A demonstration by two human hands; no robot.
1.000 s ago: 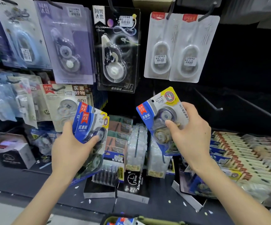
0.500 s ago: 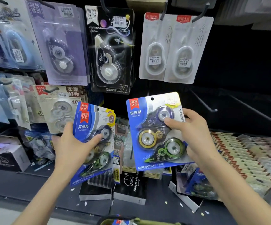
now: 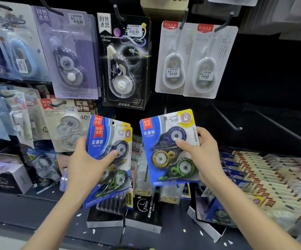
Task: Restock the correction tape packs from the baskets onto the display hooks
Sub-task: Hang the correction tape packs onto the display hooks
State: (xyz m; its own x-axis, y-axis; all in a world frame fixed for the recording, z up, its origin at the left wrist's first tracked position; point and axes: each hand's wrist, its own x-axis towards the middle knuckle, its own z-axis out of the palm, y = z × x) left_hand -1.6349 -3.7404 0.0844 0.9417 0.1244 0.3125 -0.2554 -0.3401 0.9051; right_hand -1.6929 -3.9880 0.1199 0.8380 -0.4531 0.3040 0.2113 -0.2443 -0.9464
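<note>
Correction tape packs in a small stack were gripped by the left hand, thumb laid across the front blister and fingers behind the blue cards. The right hand grasped a single blue-carded pack by its right edge, thumb pressing the purple dispenser. Both were held up before the display, below a hanging black-carded pack and two white packs. Bare hooks jutted out to the right.

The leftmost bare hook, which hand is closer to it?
Right. The right hand, holding one blue correction tape pack, is just lower left of the bare hook; the left hand, gripping a stack of packs, is far left.
</note>
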